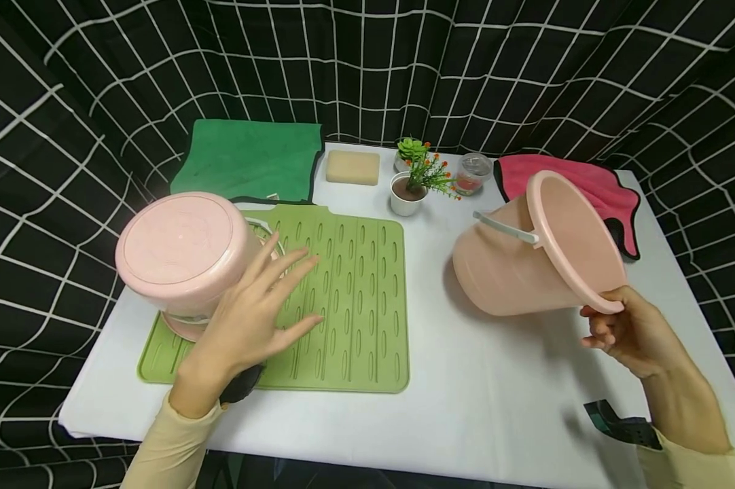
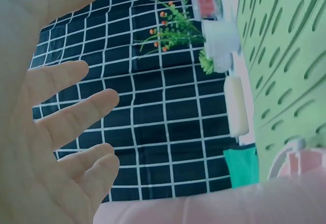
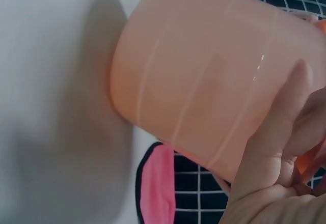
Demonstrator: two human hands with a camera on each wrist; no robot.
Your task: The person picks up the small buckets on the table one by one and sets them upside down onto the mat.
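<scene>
On the left, a pink bucket [image 1: 181, 238] stands upside down on a green ribbed drying mat [image 1: 355, 305], its base facing up and its handle lying at the side. My left hand [image 1: 239, 319] is beside this bucket, fingers spread and straight, holding nothing; whether it touches the bucket wall I cannot tell. With my right hand [image 1: 639, 333] I grip the rim of a second, peach bucket [image 1: 514, 272]. That bucket is tilted, its mouth facing right and up, and its grey handle rests against its outside. The right wrist view shows its smooth wall [image 3: 204, 71] close up.
Along the back lie a green cloth [image 1: 251, 159], a beige sponge [image 1: 352, 168] and a pink cloth [image 1: 520, 170]. Between them stand a potted plant with orange flowers [image 1: 407, 197], a small succulent [image 1: 411, 147] and a clear jar [image 1: 473, 173]. Black gridded curtains surround the white table [image 1: 465, 394].
</scene>
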